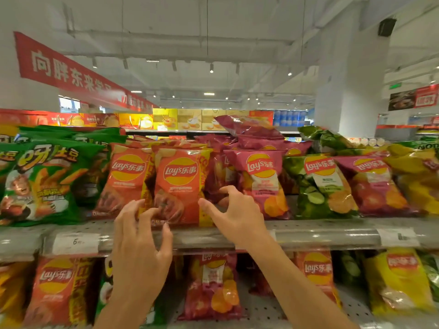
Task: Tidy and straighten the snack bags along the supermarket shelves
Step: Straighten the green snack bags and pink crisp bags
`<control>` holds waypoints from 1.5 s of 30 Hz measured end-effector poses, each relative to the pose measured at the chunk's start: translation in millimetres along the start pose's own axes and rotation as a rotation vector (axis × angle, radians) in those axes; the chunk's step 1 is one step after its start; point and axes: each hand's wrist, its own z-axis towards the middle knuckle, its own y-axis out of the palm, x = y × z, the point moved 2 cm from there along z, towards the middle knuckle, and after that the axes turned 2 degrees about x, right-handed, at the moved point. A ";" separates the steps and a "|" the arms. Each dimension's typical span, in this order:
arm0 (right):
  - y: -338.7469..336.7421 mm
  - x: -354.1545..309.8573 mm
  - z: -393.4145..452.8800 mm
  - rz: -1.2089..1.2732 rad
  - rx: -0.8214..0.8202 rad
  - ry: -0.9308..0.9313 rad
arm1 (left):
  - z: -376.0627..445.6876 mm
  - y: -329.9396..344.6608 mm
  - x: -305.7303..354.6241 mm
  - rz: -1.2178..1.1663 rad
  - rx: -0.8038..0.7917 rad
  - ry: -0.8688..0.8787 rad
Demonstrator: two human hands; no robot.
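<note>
An orange-red Lay's bag (180, 186) stands upright at the front of the upper shelf (320, 233), with a matching bag (126, 181) to its left. My left hand (140, 245) hovers in front of the centre bag's lower left corner, fingers loosely curled and holding nothing. My right hand (237, 217) is spread at the bag's lower right edge, between it and a pink Lay's bag (263, 184). Its thumb points left toward the orange-red bag. Whether either hand touches a bag is unclear.
Green snack bags (42, 181) fill the shelf's left end. A green cucumber Lay's bag (318, 186), a dark pink bag (373, 186) and yellow bags (418, 179) lean at the right. One dark pink bag (247, 129) lies loose on top. The lower shelf holds more bags (211, 288).
</note>
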 end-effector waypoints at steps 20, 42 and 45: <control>-254.1 326.4 44.4 -0.066 0.102 0.275 | 39.0 184.5 291.3 -0.460 -0.694 -0.582; -238.3 351.7 68.3 0.213 -0.099 0.077 | 36.9 179.3 271.7 -0.680 -0.638 -0.657; -243.1 351.0 68.8 0.195 -0.049 0.068 | 37.0 179.6 272.4 -0.709 -0.636 -0.664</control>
